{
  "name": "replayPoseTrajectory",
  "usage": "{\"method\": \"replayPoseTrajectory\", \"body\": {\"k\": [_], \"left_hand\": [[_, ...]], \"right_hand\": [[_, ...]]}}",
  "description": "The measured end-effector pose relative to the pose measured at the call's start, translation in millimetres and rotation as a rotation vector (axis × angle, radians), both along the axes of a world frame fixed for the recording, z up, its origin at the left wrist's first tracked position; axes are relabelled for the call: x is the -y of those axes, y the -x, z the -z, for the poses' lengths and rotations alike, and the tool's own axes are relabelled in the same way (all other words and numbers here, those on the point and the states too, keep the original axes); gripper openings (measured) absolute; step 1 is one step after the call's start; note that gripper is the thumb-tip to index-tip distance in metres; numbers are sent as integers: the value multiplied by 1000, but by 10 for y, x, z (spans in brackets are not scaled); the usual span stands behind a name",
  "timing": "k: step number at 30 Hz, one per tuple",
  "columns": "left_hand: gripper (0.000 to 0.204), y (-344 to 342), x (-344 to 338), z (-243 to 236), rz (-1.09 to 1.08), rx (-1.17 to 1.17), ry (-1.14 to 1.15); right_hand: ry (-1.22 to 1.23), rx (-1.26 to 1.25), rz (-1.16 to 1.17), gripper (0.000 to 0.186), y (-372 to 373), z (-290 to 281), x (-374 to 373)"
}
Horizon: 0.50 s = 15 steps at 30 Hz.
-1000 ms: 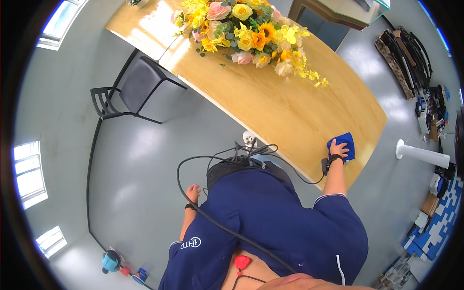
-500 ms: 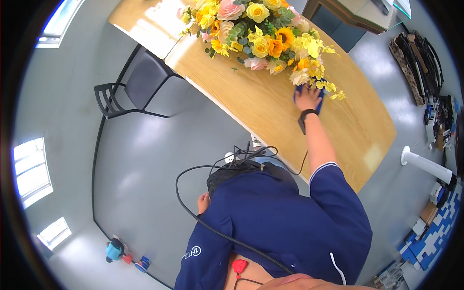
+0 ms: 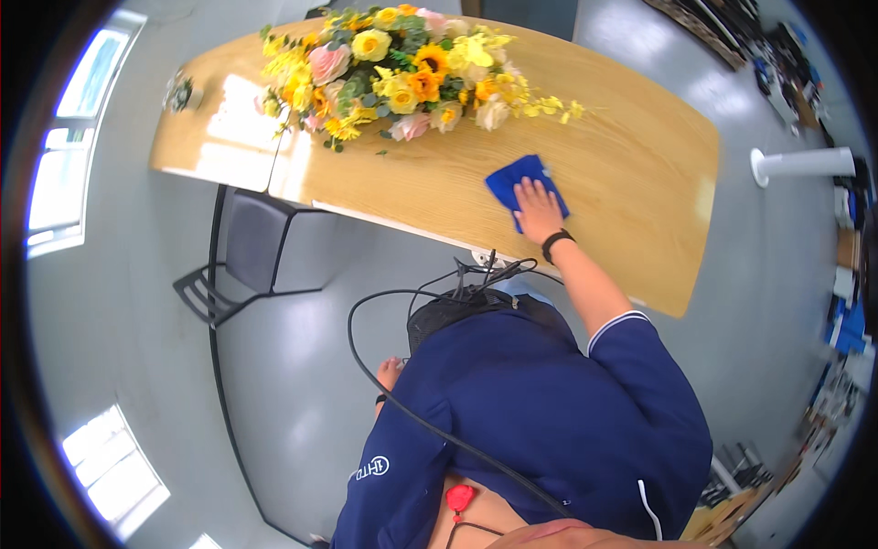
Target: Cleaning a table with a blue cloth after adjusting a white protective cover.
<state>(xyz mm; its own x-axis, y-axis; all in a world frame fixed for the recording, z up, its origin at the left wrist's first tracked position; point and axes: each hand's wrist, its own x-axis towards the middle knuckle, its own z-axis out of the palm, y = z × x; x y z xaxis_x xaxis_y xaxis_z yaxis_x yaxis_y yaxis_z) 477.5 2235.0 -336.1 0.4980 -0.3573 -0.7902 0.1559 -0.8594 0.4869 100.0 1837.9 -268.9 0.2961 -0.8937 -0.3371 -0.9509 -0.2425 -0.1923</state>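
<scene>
A blue cloth (image 3: 503,183) lies on the pale wooden table (image 3: 631,210). My right hand (image 3: 537,206) rests flat on it, fingers spread and open, with a dark band at the wrist. Just beyond it stretches a large arrangement of yellow, pink and orange flowers (image 3: 402,82). My left hand (image 3: 390,371) hangs low beside my body, partly hidden by it, with loosely bent, open fingers and no object clearly in them.
A black chair (image 3: 247,247) stands at the table's left front. A small potted plant (image 3: 180,91) sits at the left end. A white cylindrical stand (image 3: 805,163) is on the right. Black cables (image 3: 476,274) loop at my waist, near the table edge.
My right hand has swept the cloth from the table's right end leftward to the flowers, then back toward the near edge, clear of the blooms. The view has turned.
</scene>
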Motion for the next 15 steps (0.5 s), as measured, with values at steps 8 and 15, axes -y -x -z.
{"method": "replayPoseTrajectory", "body": {"k": [8, 15], "left_hand": [[30, -277, 1072, -507, 113, -22, 172], [33, -374, 580, -597, 233, 21, 224]], "right_hand": [[-18, -151, 895, 63, 1694, 100, -1135], [-96, -216, 1288, 58, 1608, 213, -1179]]}}
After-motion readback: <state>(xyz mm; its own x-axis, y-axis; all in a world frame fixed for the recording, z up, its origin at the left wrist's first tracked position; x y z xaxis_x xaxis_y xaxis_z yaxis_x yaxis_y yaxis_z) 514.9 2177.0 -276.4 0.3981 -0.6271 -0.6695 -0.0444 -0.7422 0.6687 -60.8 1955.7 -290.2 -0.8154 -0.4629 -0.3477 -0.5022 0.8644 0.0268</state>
